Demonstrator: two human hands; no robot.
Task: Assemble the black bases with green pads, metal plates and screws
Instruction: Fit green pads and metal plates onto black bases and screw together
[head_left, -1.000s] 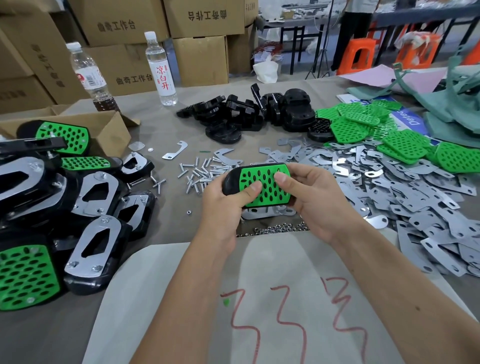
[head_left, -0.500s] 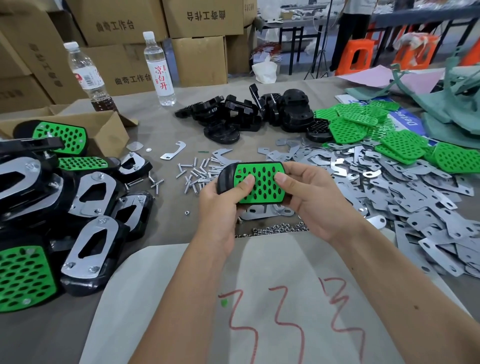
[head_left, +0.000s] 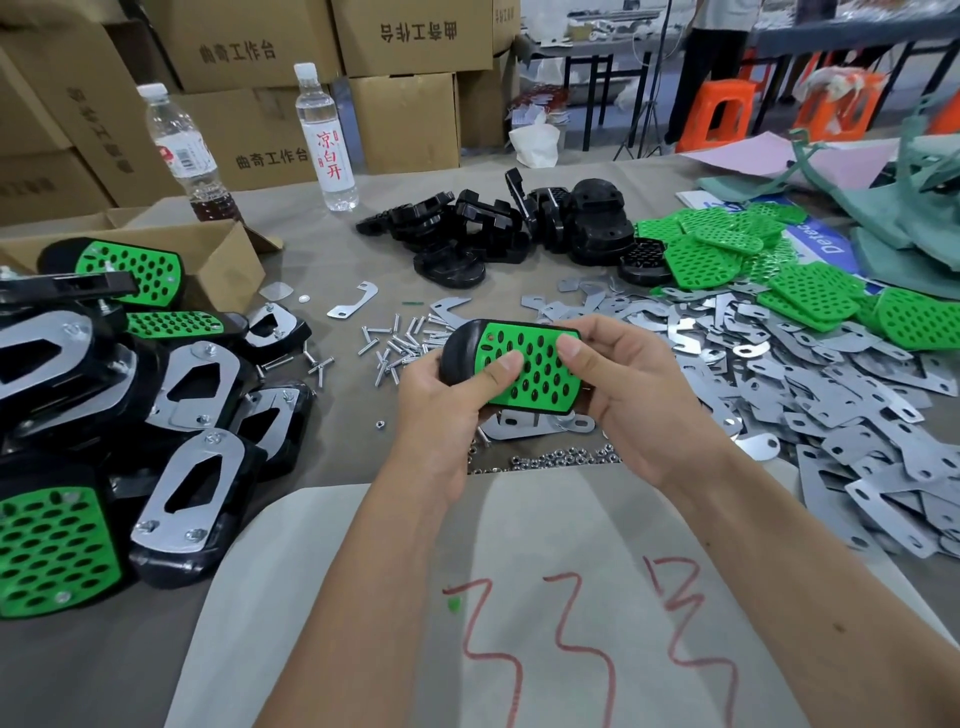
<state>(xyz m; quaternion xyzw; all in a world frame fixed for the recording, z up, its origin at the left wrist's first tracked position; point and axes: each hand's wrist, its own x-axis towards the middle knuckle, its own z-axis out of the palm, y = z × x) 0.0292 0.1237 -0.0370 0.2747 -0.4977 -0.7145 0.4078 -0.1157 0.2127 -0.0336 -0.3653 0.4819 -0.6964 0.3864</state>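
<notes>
Hands, left (head_left: 441, 402) and right (head_left: 631, 395), grip one oval black plastic base (head_left: 460, 349) above the desk (head_left: 332, 457), thumbs pressing its holey green pad (head_left: 530, 371) flat; next probably a shiny metal plate (head_left: 878, 415) and small silver screws (head_left: 400, 343)

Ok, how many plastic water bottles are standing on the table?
2. One bottle stands at the far left behind the open cardboard box; the other bottle, red-lettered, stands just right of it. None looks hidden.

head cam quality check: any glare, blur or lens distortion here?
Head view: wide-angle bending is plain, the cardboard boxes lean at the edges; glare whitens the metal plates; the held black base with its green pad and both hands, left and right, are sharp; light is even, shadows soft.
</notes>
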